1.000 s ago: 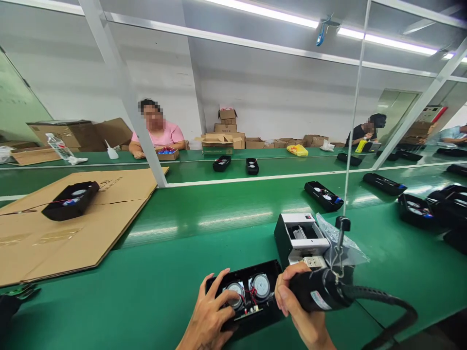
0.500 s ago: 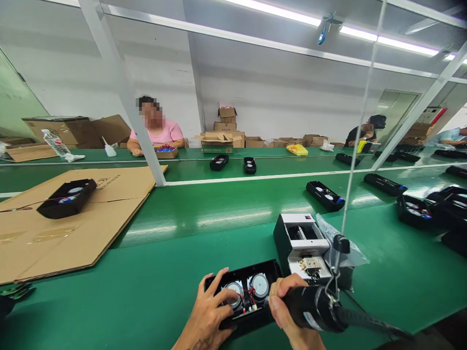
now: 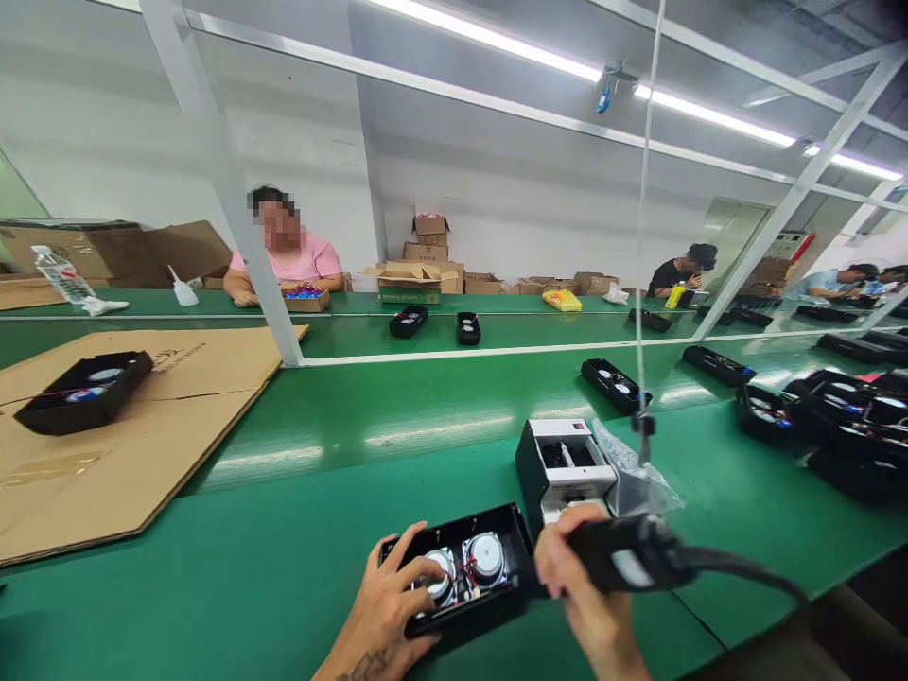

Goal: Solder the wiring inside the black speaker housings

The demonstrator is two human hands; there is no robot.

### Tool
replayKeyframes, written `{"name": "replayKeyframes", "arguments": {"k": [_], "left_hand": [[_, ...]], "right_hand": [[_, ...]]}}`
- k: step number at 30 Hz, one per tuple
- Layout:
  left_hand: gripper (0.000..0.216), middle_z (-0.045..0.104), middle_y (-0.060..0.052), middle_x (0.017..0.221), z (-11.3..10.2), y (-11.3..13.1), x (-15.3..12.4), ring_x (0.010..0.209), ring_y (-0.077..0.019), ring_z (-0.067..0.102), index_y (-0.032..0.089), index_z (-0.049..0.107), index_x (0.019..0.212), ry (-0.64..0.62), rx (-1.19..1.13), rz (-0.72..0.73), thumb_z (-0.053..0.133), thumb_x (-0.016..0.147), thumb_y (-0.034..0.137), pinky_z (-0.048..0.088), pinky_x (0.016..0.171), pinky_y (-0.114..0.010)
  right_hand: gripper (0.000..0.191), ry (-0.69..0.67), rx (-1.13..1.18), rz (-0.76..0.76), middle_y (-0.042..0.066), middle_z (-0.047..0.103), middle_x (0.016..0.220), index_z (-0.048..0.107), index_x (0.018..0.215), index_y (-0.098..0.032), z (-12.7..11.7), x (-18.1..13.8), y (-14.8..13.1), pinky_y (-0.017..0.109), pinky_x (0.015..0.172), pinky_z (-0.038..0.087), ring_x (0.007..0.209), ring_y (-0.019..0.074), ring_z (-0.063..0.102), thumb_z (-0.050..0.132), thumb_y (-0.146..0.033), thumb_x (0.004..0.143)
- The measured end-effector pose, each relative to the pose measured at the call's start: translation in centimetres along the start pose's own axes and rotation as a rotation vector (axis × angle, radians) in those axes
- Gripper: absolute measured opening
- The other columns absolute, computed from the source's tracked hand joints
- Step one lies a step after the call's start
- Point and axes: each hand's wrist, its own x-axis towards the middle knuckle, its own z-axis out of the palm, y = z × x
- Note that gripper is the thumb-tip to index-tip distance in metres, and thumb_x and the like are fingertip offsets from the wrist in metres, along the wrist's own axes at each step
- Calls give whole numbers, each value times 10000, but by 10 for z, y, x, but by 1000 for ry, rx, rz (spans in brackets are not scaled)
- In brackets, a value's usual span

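My left hand (image 3: 387,601) grips the left end of a black speaker housing (image 3: 475,619), thumb at the near wall and fingers reaching over the inside. Two round silver speakers (image 3: 486,558) with red wires sit in it; my fingers partly cover the left one. My right hand (image 3: 585,577) is wrapped round a black electric screwdriver (image 3: 631,556), which hangs from a cord and trails a cable to the right. Its tip, pointing left, is hidden or blurred near the housing's right end. Just behind stands a black and white screw feeder (image 3: 567,440), its front partly covered by my right hand.
A cardboard sheet (image 3: 213,388) at left carries another black housing (image 3: 85,392). More housings (image 3: 844,416) are piled at right. A clear plastic bag (image 3: 638,473) lies beside the feeder. Metal posts (image 3: 273,317) rise from the bench. Co-workers (image 3: 288,255) sit across it.
My right hand and the screwdriver have come up and away from the housing's near right side. My left hand keeps its grip. The whole view has shifted a little to the right.
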Motion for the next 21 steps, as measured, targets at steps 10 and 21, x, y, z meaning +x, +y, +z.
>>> {"name": "replayKeyframes", "arguments": {"k": [10,21], "left_hand": [[367,781,18,1115,-10,7,6,1515,-437,511,250,695,803,-72,-6,-70,914,582,57,284,1204,-614],[289,793,-1,1106,-7,0,4,1510,-432,523,251,719,799,-47,-43,-38,962,659,179,325,1208,-621]], "right_hand": [[324,342,-239,-131,-75,600,563,647,925,-216,-58,74,-15,296,487,465,452,138,555,924,-374,863],[370,42,-307,168,-66,552,522,659,924,-217,-60,56,-11,275,437,427,434,130,494,893,-499,874]]}}
